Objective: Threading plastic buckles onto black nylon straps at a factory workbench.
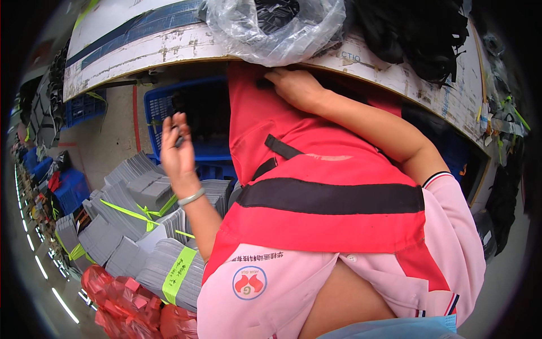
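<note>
The left hand (178,148) is raised out to the person's left, palm turned inward, its fingers curled round a small dark piece (179,138) — what that piece is cannot be made out. A pale bangle (191,197) sits on that wrist. The right hand (294,87) reaches forward and well apart from the left, lying knuckles-up against the top of a red apron (316,192) just under the edge of a worn white worktable (180,45); its fingertips rest on a small dark thing (264,83) at the apron's upper edge, and whether they grip it or only touch it cannot be told.

Beyond the left hand, under the table edge, stands a blue plastic crate (169,107) with dark contents. Below that hand and wrist lie stacks of grey flat pieces (141,192), several bundles bound with yellow-green straps (135,214), and one stack carries a yellow-green label strip (176,276). Further down, near the person's left elbow, are crumpled red bags (121,299).

Above the right hand, on the tabletop, sits a clear plastic bag (276,28) holding dark items, and to its right a heap of black strap-like pieces (423,34). A black band (333,198) crosses the apron between the two forearms — over a pink shirt (265,294).
</note>
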Motion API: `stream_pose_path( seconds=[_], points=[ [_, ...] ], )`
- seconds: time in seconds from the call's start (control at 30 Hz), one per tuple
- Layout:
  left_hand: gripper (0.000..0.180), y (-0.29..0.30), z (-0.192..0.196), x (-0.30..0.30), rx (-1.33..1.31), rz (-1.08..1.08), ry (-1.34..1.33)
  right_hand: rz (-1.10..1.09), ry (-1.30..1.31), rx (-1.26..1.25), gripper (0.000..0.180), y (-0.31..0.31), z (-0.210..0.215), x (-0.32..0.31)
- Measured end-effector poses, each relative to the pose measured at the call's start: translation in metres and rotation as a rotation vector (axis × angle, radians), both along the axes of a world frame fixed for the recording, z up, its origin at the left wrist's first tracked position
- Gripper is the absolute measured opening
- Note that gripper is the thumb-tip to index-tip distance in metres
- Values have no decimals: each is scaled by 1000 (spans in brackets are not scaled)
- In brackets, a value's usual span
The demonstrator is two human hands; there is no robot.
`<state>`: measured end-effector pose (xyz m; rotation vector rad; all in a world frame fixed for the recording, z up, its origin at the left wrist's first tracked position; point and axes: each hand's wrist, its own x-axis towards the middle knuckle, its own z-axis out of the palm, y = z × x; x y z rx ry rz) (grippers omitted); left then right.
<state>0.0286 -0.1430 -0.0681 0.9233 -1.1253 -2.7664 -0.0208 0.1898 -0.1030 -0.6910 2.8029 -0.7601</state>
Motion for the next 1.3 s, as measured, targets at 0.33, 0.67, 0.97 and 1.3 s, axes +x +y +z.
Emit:
stream_pose_path(
  seconds=[0.33,0.67,0.97,1.3],
  points=[
    [17,135,18,-13,-118,-588,151,-115,-537,-567,19,11,103,7],
    [35,145,30,-14,633,-686,55,-190,-950,-933,20,22,119,9],
    [38,155,33,-10,801,-732,-39,-213,-947,-983,17,17,117,12],
    [38,161,27,-7,745,-736,-5,-321,-982,-1027,17,14,121,14]
  ],
)
